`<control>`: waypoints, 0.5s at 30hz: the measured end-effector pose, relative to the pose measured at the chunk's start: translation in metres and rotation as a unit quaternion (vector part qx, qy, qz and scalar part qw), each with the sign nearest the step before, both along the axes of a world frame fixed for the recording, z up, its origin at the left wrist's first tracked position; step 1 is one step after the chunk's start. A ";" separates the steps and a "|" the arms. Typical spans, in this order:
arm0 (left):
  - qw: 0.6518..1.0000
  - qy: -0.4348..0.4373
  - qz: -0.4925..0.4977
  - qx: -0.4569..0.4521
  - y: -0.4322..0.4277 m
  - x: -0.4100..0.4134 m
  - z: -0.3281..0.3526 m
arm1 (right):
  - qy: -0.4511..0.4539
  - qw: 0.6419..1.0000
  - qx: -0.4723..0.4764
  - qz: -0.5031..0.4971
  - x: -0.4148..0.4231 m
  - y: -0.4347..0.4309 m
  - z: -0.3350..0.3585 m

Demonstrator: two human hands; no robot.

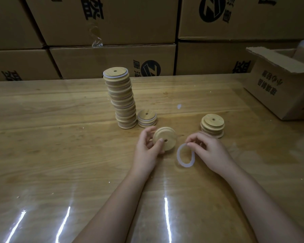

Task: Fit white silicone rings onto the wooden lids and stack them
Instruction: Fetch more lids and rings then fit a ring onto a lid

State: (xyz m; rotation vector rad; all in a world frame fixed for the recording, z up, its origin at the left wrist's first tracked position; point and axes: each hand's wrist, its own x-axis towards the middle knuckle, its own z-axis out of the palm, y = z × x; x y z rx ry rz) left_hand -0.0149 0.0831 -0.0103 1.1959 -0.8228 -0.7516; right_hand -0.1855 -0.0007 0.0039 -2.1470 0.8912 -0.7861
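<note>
Ring (185, 156) in right hand, lid (165, 140) in left, the two apart

On my feed the left hand (147, 148) grips one lid tilted up on its edge. The thumb presses on its face next to the centre hole and the fingers curl round the rim behind. The right hand (207, 151) pinches the white ring at its top between thumb and fingertips. The ring hangs down as a loose oval just beside the lid, with a gap between them. I cannot tell whether its lower edge touches the table (60, 137).

Behind the left hand a tall stack (121, 100) of lids leans slightly, a white edge showing under its top lid. A short stack (146, 118) sits just beside its base. Another low stack (212, 125) stands beyond the right hand. An open box (279, 85) sits at the table's right edge, and cartons (112, 23) line the back.
</note>
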 end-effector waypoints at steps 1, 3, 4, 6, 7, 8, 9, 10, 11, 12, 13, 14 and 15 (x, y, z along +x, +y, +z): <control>1.000 -0.012 0.000 0.001 0.000 0.000 -0.001 | -0.031 0.999 0.009 0.007 0.001 0.002 0.001; 0.999 -0.053 0.002 0.003 0.001 -0.001 -0.002 | -0.083 0.996 0.043 0.004 0.004 0.004 0.003; 0.997 -0.077 0.001 0.007 0.001 -0.002 -0.002 | -0.102 0.993 0.061 0.001 0.006 0.006 0.004; 0.992 -0.122 -0.004 0.025 0.002 -0.003 -0.002 | -0.126 0.989 0.079 0.000 0.009 0.009 0.004; 0.990 -0.136 -0.006 0.031 0.002 -0.003 -0.002 | -0.133 0.988 0.083 0.000 0.010 0.011 0.003; 0.989 -0.146 -0.006 0.032 0.002 -0.003 -0.002 | -0.139 0.987 0.087 0.001 0.011 0.012 0.003; 0.988 -0.154 -0.005 0.028 0.003 -0.003 -0.001 | -0.143 0.986 0.088 0.000 0.013 0.014 0.002; 0.987 -0.158 -0.008 0.018 0.004 -0.005 0.000 | -0.147 0.985 0.086 -0.004 0.014 0.015 0.002; 0.987 -0.162 -0.014 0.006 0.004 -0.006 0.001 | -0.150 0.985 0.083 -0.009 0.016 0.016 0.001; 0.985 -0.172 -0.017 -0.005 0.005 -0.008 0.002 | -0.154 0.985 0.081 -0.015 0.017 0.017 0.000; 0.982 -0.190 -0.017 -0.013 0.005 -0.009 0.002 | -0.159 0.984 0.081 -0.022 0.018 0.017 -0.001; 0.976 -0.216 -0.013 -0.018 0.005 -0.010 0.002 | -0.162 0.983 0.081 -0.028 0.019 0.017 -0.002; 0.969 -0.244 -0.008 -0.021 0.005 -0.011 0.001 | -0.164 0.983 0.080 -0.033 0.019 0.017 -0.003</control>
